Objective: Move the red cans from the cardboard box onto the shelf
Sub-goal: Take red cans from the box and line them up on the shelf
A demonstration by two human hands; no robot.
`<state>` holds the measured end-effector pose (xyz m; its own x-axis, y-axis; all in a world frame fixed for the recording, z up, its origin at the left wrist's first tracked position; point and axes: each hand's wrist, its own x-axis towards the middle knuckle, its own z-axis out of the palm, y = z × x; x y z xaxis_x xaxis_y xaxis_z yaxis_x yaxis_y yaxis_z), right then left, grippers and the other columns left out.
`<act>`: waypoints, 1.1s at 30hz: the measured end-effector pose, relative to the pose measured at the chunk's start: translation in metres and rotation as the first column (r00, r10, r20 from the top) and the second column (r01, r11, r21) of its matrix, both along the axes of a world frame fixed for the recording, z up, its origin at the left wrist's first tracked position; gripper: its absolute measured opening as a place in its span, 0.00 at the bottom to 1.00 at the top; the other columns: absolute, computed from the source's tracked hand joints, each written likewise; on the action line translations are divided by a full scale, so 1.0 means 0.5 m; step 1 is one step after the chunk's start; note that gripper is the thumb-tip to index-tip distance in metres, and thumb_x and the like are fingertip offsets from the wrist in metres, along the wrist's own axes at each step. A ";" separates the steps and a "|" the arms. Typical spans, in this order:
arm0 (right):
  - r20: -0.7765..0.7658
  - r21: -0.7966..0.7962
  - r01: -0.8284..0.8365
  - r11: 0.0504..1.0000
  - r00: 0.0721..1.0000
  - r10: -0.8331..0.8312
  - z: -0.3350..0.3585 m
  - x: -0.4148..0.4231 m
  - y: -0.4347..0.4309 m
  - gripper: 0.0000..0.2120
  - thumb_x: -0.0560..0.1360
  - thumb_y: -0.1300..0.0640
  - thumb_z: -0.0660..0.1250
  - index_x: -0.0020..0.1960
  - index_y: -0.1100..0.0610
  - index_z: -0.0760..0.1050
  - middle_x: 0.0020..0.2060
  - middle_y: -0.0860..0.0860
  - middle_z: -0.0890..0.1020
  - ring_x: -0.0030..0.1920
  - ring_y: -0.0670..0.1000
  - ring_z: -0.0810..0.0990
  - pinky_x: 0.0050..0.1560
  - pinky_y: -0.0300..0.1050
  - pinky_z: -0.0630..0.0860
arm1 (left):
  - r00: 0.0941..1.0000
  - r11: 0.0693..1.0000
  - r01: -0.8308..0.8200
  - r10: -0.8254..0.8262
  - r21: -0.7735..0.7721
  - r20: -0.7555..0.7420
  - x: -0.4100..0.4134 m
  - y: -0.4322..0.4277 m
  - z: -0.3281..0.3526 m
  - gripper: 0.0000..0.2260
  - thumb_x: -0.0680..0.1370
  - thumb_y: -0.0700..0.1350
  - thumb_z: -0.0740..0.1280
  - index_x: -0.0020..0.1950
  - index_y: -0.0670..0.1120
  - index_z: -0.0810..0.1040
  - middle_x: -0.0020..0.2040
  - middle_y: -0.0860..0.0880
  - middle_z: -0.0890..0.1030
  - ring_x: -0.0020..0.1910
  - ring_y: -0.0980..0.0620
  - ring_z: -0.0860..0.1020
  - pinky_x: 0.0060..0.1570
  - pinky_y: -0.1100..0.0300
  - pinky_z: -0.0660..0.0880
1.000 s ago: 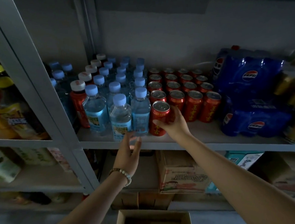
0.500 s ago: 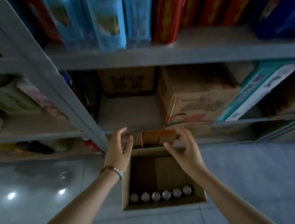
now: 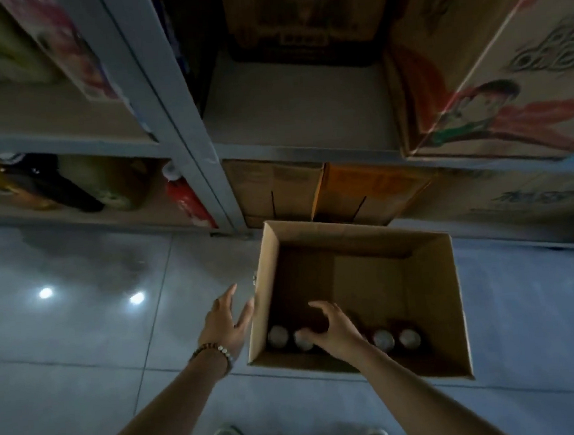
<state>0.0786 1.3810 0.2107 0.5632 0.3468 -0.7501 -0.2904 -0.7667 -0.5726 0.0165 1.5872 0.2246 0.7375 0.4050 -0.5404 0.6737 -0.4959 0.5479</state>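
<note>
Head camera looks steeply down at a glossy grey tiled floor (image 3: 82, 336) with two small bright light reflections on it. A grey metal shelving unit (image 3: 175, 123) stands along the far side, its low tiers filled with brown cartons. One large carton (image 3: 496, 98) at the right carries a printed cartoon figure in red and green. A red bottle (image 3: 188, 199) with a white cap lies on the lowest tier at the left.

An open cardboard box (image 3: 433, 308) sits on the floor just before the shelving. The cans (image 3: 382, 339) stand in a row along its near wall, only their silvery tops showing in the dim light. The right hand (image 3: 334, 328) is inside the box, over the middle of that row, fingers spread and curled downward, thumb beside one can top. Whether it grips a can cannot be told. The left hand (image 3: 227, 321) is outside, fingers straight, just beside the box's left wall. A bead bracelet (image 3: 213, 351) circles its wrist.

Writing on the cartons is too blurred to read, and no brand is legible.
</note>
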 end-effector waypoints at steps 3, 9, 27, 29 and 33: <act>-0.055 0.028 -0.094 0.995 0.994 0.095 -0.092 0.006 0.023 0.33 0.71 0.44 0.71 0.72 0.48 0.61 0.71 0.48 0.63 0.60 0.45 0.70 0.56 0.36 0.70 | 0.997 0.999 0.037 -0.036 -0.010 0.066 0.015 0.007 -0.080 0.26 0.78 0.57 0.58 0.74 0.52 0.57 0.72 0.46 0.64 0.70 0.47 0.65 0.67 0.52 0.65; -0.077 0.025 -0.235 0.972 0.969 0.237 -0.271 0.023 0.065 0.31 0.70 0.47 0.72 0.70 0.47 0.65 0.67 0.51 0.71 0.65 0.52 0.72 0.65 0.46 0.71 | 0.971 0.994 0.084 -0.067 -0.066 0.230 0.102 -0.008 -0.213 0.32 0.74 0.63 0.55 0.75 0.57 0.49 0.75 0.50 0.59 0.71 0.50 0.62 0.67 0.55 0.64; 0.164 -0.099 -0.565 0.819 0.803 0.573 -0.465 0.039 0.117 0.26 0.72 0.45 0.70 0.65 0.57 0.72 0.62 0.56 0.76 0.60 0.55 0.76 0.57 0.46 0.73 | 0.858 0.991 0.124 -0.078 -0.058 0.508 0.135 -0.040 -0.298 0.37 0.72 0.63 0.53 0.76 0.54 0.44 0.76 0.53 0.54 0.71 0.55 0.61 0.57 0.68 0.63; 0.179 -0.002 -0.356 0.934 0.919 0.351 -0.472 0.064 0.072 0.24 0.69 0.45 0.72 0.61 0.54 0.74 0.58 0.54 0.80 0.54 0.51 0.79 0.56 0.47 0.77 | 0.848 0.990 0.131 -0.082 -0.058 0.523 0.132 -0.052 -0.307 0.33 0.75 0.61 0.53 0.76 0.54 0.44 0.76 0.54 0.54 0.70 0.58 0.61 0.54 0.76 0.60; 0.313 0.038 -0.231 0.972 0.926 0.208 -0.408 0.128 -0.010 0.20 0.68 0.50 0.73 0.59 0.52 0.77 0.51 0.48 0.82 0.51 0.46 0.80 0.56 0.46 0.78 | 0.838 0.985 0.159 -0.095 -0.073 0.537 0.127 -0.063 -0.315 0.34 0.75 0.63 0.53 0.76 0.53 0.44 0.76 0.54 0.52 0.67 0.64 0.57 0.59 0.76 0.58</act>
<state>0.1424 1.3758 0.0065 0.6641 0.5353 -0.5219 0.0783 -0.7440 -0.6636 0.0800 1.5556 0.0673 0.9645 0.2492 -0.0873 0.1997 -0.4720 0.8587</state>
